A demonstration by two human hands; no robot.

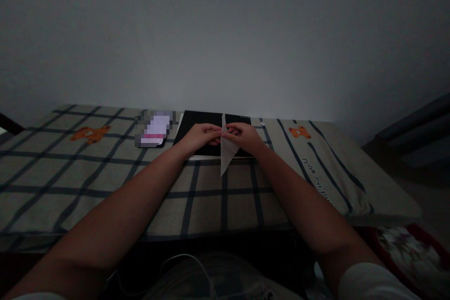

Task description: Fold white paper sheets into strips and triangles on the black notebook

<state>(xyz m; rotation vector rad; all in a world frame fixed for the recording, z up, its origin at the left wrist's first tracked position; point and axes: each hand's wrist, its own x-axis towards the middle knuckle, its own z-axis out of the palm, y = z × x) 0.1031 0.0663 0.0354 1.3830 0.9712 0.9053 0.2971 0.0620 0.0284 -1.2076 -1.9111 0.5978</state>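
You pinched the folded white paper triangle [227, 150] w/ both hands, left hand [199, 137] & right hand [244, 136], over the black flat board [197, 124]; keep edges aligned.

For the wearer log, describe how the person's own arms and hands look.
Both forearms are bare, and the left hand and right hand wear no gloves. No rings, watch or bracelets show in this dim view. A pale short sleeve edge shows at the right upper arm.
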